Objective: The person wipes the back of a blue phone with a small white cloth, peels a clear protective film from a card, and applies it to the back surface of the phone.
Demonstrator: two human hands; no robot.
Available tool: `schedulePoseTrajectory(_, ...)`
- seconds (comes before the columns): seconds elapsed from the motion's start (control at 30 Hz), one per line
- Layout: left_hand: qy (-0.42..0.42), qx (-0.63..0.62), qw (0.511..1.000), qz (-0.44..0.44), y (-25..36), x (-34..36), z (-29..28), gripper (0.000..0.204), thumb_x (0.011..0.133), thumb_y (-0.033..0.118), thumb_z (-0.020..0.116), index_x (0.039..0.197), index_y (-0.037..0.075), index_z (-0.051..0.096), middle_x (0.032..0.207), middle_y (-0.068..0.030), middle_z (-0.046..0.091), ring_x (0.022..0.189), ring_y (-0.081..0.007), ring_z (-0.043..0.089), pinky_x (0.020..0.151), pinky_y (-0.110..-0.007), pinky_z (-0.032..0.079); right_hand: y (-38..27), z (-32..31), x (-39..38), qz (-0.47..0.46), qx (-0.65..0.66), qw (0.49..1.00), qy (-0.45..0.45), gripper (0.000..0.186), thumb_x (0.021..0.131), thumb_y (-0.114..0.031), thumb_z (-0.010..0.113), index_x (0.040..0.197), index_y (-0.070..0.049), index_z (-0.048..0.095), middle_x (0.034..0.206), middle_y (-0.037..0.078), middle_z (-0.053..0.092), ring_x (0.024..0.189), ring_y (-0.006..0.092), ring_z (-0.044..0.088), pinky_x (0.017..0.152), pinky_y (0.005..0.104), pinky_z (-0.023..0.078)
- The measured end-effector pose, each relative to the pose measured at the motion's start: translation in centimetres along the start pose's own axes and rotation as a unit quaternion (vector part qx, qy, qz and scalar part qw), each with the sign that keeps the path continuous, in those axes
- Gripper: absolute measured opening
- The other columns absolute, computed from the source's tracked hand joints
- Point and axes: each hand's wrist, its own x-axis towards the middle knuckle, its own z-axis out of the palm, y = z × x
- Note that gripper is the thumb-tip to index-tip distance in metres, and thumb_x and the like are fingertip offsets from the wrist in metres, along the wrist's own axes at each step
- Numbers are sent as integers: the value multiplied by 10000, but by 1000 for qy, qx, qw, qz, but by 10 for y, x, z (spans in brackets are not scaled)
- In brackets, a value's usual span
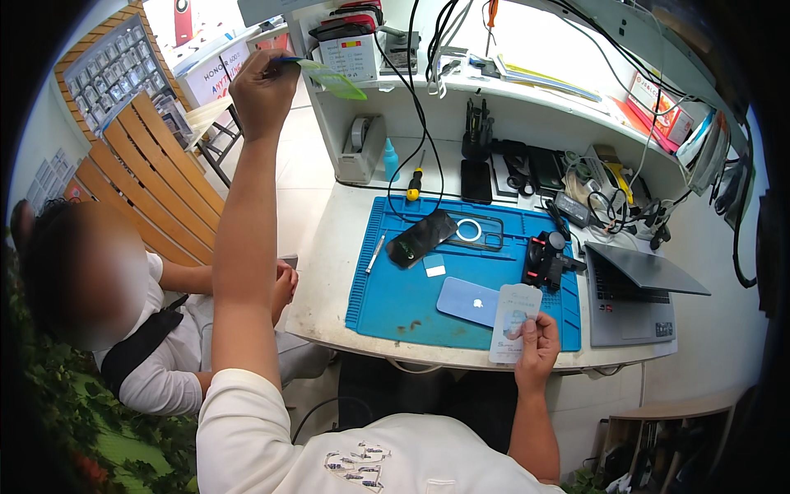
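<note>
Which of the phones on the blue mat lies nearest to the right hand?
The pale blue phone, lying back up just left of the right hand; the black phone lies farther away.

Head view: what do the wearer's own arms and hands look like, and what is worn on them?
Both forearms are bare. A short white sleeve covers the left upper arm. Left hand and right hand are ungloved; no watch or rings visible.

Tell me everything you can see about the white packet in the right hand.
The white packet is a flat, slim rectangular sleeve with rounded corners, looking like thin card or plastic, with a pale blue-grey picture and small print on its face. It stands roughly upright, tilted slightly, over the near edge of the blue work mat. The right hand pinches its lower right corner between thumb and fingers. It partly hides a light-blue phone lying face down behind it.
</note>
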Motion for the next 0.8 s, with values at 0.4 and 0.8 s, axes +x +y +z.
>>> schedulePoseTrajectory(0.4,-153,-128,956,-217,21,-27,-33,228,1007,85,825,1213,-10,803,1014,-85,826,876,-146,803,768,-274,653,-1,-1,0,11,9,1000,-4,241,1152,-202,662,1259,13,640,948,40,740,837,58,660,783,224,521)
schedulePoseTrajectory(0.8,-107,91,956,257,8,40,-32,434,926,-70,768,1248,213,837,1236,1,824,1048,-234,814,878,-340,688,1,0,0,17,1,1000,5,225,1147,-183,665,1246,17,639,939,43,713,823,80,653,803,257,547)
